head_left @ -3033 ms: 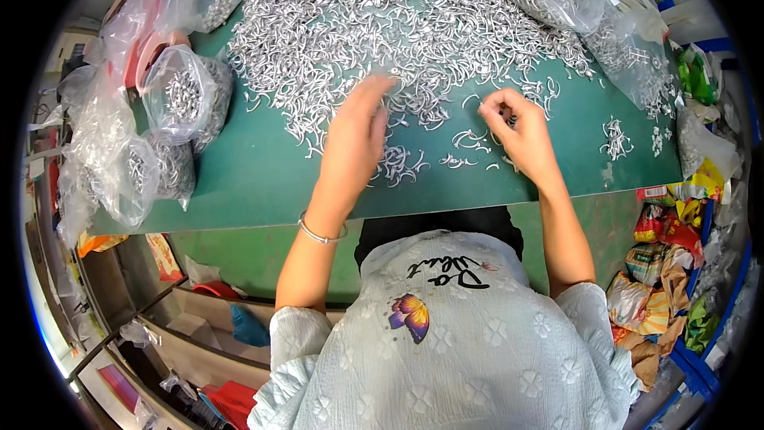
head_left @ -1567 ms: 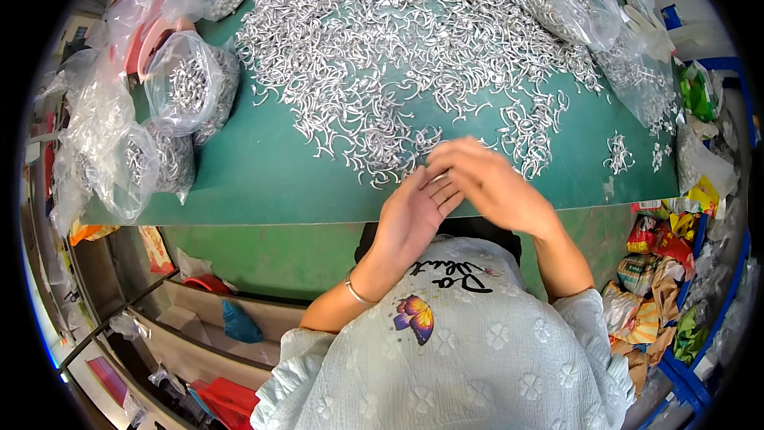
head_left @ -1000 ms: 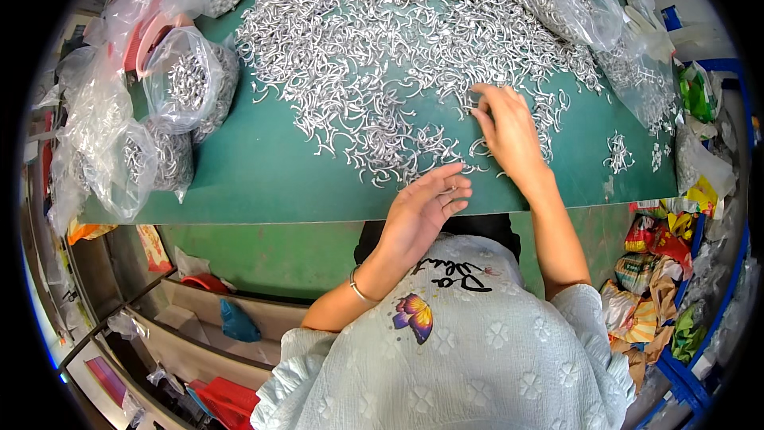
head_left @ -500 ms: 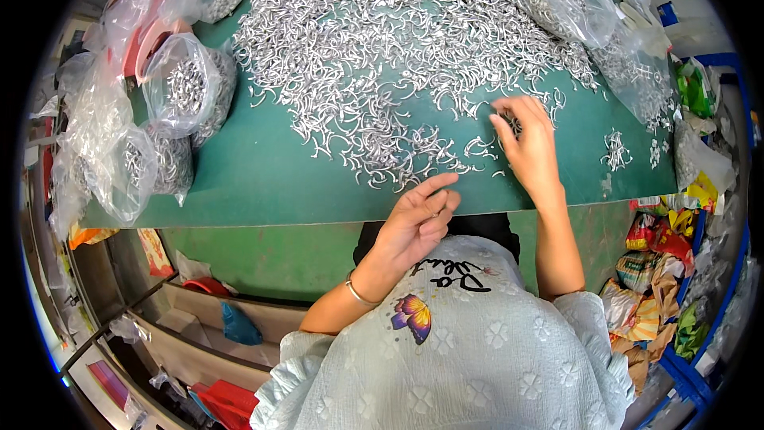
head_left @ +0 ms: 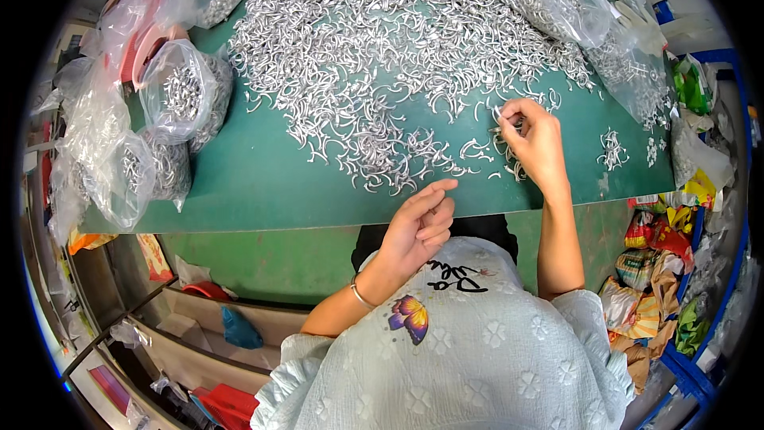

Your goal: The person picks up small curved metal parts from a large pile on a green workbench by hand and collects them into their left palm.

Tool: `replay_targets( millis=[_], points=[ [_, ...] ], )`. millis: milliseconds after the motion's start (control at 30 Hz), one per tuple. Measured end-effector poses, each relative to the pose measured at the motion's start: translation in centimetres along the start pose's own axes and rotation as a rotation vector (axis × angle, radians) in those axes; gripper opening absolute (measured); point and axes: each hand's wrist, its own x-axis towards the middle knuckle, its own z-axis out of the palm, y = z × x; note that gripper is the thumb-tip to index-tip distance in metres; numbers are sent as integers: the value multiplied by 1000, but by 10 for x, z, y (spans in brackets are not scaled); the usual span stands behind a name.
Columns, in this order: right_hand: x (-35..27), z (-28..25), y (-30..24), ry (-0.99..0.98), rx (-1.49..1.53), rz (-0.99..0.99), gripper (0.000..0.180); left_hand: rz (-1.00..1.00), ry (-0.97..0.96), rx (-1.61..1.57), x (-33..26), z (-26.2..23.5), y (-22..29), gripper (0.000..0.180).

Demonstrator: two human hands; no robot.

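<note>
Your right hand (head_left: pixel 535 142) pinches a few metal hooks (head_left: pixel 509 123) at the pile's (head_left: pixel 398 56) near right edge, while your left hand (head_left: pixel 418 227) waits open and cupped at the table's (head_left: pixel 263 183) near edge to receive them.

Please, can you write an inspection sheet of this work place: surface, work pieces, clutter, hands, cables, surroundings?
Surface: green table, bare along the near edge, covered further back.
Work pieces: big heap of small curved metal pieces; a small separate group lies to the right.
Clutter: clear bags with the same pieces on the left; more bags at the far right.
Hands: right hand pinches pieces at the heap's edge; left hand is open, palm up, at the near table edge, and seems empty.
Cables: nothing seen.
Surroundings: shelves below left; coloured wrappers piled at the right.
</note>
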Motion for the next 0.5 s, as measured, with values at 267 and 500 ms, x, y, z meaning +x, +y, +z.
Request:
replay_targets(
  millis=[267,500],
  points=[
    [13,-11,11,-248,1103,313,18,68,64,-28,2,1,-3,24],
    [10,6,9,35,163,82,27,459,211,1218,30,27,12,13]
  ],
)
